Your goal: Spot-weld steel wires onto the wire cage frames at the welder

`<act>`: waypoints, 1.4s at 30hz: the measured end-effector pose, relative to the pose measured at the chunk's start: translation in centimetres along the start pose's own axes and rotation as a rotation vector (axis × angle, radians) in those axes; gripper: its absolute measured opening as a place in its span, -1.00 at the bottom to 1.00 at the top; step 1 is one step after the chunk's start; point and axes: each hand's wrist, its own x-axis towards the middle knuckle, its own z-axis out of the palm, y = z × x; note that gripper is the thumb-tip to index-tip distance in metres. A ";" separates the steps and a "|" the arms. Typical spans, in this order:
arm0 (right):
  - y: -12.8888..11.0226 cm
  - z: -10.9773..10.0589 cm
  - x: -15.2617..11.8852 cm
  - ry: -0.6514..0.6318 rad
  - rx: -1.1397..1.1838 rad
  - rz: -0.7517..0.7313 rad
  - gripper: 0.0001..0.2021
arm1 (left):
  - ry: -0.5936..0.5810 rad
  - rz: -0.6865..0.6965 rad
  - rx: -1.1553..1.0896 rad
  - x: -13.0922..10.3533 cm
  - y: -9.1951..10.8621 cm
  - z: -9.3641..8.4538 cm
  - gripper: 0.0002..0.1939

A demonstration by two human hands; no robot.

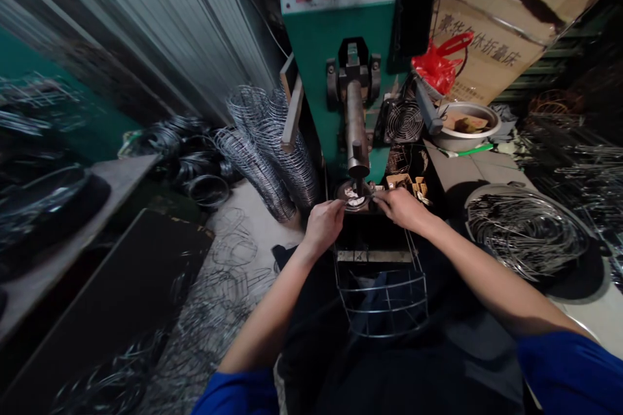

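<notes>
A wire frame (pixel 388 312) with curved cross wires hangs down over my lap, its upper end reaching toward the small round work spot (pixel 351 197) of a green machine (pixel 311 45). My left hand (pixel 325 225) pinches wire at the left of that spot. From the right, my right hand (pixel 403 209) is closed with finger and thumb on wire close to the machine's metal tip (pixel 359 187). Above both hands sits the thick metal cylinder (pixel 356 120) holding this tip. The exact grip points are small and partly hidden by my fingers.
Rolled wire mesh tubes (pixel 265 155) stand to the left, with loose wire rings on the floor. A basin of bent wires (pixel 528 233) is at right. Behind it are a bowl (pixel 467 133), a red plastic bag (pixel 440 68) and a cardboard box (pixel 511 19).
</notes>
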 end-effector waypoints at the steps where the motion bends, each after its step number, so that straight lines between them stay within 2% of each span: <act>1: -0.1 -0.2 0.1 -0.001 -0.004 0.000 -0.74 | 0.003 0.005 -0.006 0.1 0.0 0.0 -0.78; 7: -0.4 -0.9 0.4 -0.049 -0.017 0.029 -0.75 | -0.005 0.013 -0.020 0.5 0.0 -0.3 -0.80; 12: -0.1 -0.6 0.8 -0.068 -0.015 0.034 -0.73 | 0.007 0.027 -0.046 0.5 -0.1 -0.1 -0.78; 20: 0.4 0.3 0.6 0.005 0.097 0.042 -0.75 | -0.029 -0.020 0.032 0.3 0.3 -0.1 -0.77; 25: 0.9 0.8 0.1 0.086 0.317 0.064 -0.75 | -0.032 -0.035 0.063 0.2 0.7 0.1 -0.77; 28: 1.3 1.2 -1.5 -0.002 0.603 0.219 -0.69 | -0.026 -0.047 0.019 0.2 0.7 0.0 -0.79; 30: 1.2 1.2 -3.0 -0.023 0.767 0.299 -0.63 | -0.011 -0.084 -0.102 -0.2 0.5 -0.2 -0.81; 32: 0.8 0.8 -4.6 0.070 0.812 0.303 -0.61 | 0.019 -0.192 -0.351 -1.5 -0.1 -0.2 -0.82; 34: 0.1 0.0 -5.9 0.206 0.762 0.267 -0.63 | 0.055 -0.387 -0.694 -3.9 -0.4 0.5 -0.62; 37: -1.4 -0.9 -7.1 0.402 0.651 0.221 -0.67 | 0.053 -0.769 -1.184 -8.9 0.5 3.0 -0.29; 38: -2.1 -1.1 -7.4 0.464 0.611 0.210 -0.68 | 0.008 -0.898 -1.310 -10.6 1.3 4.1 -0.20; 39: -2.7 -1.2 -7.8 0.522 0.570 0.200 -0.68 | -0.089 -0.965 -1.450 -12.0 2.4 5.2 -0.16; 41: -3.4 -1.0 -8.6 0.595 0.498 0.182 -0.69 | -0.242 -1.023 -1.662 -14.0 4.7 6.9 -0.23; 42: -3.2 -0.8 -9.2 0.608 0.472 0.176 -0.69 | -0.269 -1.051 -1.718 -14.5 5.8 7.3 -0.30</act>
